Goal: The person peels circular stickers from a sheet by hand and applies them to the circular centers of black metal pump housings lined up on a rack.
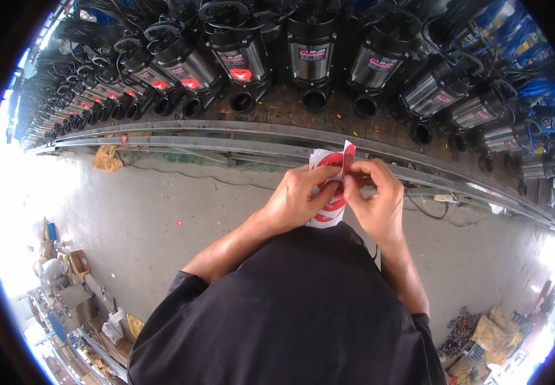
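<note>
Upper left: pumps (178,67) bearing red labels (241,75) on tabletop (278,115). Centre: your left hand (292,197), thumb and fingers closed on stack of red-and-white stickers (324,160). Right of centre: your right hand (381,202), fingertips pinched on upright sticker (349,153) at stack's right side. Upper right: more pumps, same tabletop.

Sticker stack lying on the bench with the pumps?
No: the left hand holds the sticker stack, and the right hand pinches a raised sticker.
</note>
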A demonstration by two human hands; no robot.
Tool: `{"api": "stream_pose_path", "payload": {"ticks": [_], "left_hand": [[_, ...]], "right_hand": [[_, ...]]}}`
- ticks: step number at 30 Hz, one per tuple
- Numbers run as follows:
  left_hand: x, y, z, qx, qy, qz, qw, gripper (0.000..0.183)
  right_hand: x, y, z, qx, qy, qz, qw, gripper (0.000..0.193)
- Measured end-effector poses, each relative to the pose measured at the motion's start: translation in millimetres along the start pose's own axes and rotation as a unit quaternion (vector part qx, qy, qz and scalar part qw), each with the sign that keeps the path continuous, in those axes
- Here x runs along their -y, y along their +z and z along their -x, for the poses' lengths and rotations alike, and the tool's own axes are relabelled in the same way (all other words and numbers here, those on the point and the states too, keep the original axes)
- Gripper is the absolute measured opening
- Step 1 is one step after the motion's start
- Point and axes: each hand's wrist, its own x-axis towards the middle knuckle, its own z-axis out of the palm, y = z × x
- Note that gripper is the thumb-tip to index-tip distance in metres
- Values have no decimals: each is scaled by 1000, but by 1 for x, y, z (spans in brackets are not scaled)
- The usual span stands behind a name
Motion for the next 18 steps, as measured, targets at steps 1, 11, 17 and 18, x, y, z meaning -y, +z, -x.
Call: {"api": "stream_pose_path", "payload": {"ticks": [1, 11, 17, 18], "left_hand": [[0, 0, -1, -1, 2, -1, 1000, 27], [0, 2, -5, 12, -12, 18, 1000, 29], [-1, -1, -8, 45, -103, 77, 991, 31], [0, -1, -8, 48, -121, 89, 988, 31]], "right_hand": [[0, 1, 0, -2, -15, 2, 1000, 11], [2, 3, -6, 18, 14, 14, 1000, 16], [-3, 2, -6, 19, 28, -21, 999, 16], [-4, 2, -6, 19, 28, -21, 999, 16]]}}
